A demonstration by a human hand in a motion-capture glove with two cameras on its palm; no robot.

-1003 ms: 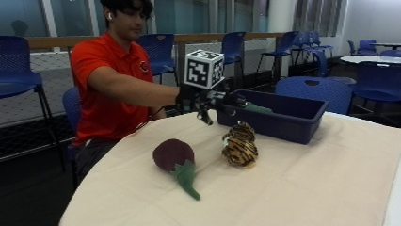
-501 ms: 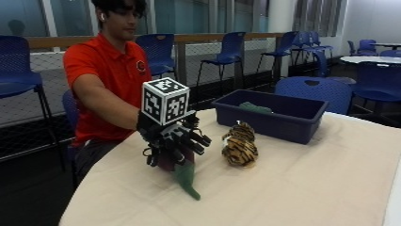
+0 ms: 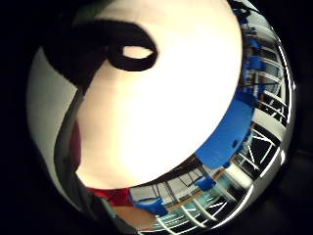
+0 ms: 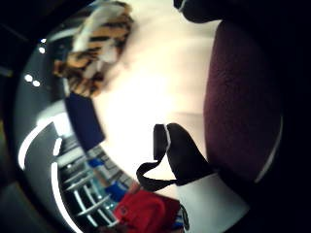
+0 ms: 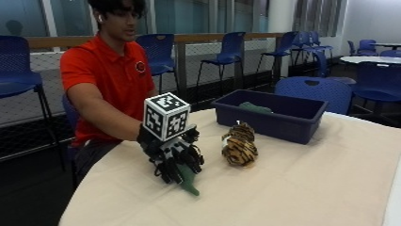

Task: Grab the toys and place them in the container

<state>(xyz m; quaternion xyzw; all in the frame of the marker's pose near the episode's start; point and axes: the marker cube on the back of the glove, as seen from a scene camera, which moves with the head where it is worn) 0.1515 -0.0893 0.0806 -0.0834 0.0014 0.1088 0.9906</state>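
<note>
My gloved right hand point(image 5: 174, 155) lies on top of a maroon plush eggplant and hides its body; the fingers curl down around it. Only the toy's green stem point(image 5: 188, 185) sticks out toward the table's near edge. In the thumb side palm view the maroon eggplant point(image 4: 243, 97) sits right against the palm. A striped tiger plush point(image 5: 240, 148) lies on the table just right of the hand, apart from it. Behind it stands the dark blue container point(image 5: 276, 123), holding a green toy point(image 5: 255, 107).
The round table point(image 5: 313, 188) has a cream cloth, with bare room to the right and front of the toys. Its near edge lies close below the hand. Blue chairs point(image 5: 312, 89) stand behind the container. The person's bare hand is out of sight.
The hand has come back from above the container, dropped to the eggplant and now covers its maroon body with the fingers curled round it. The tiger has stayed put.
</note>
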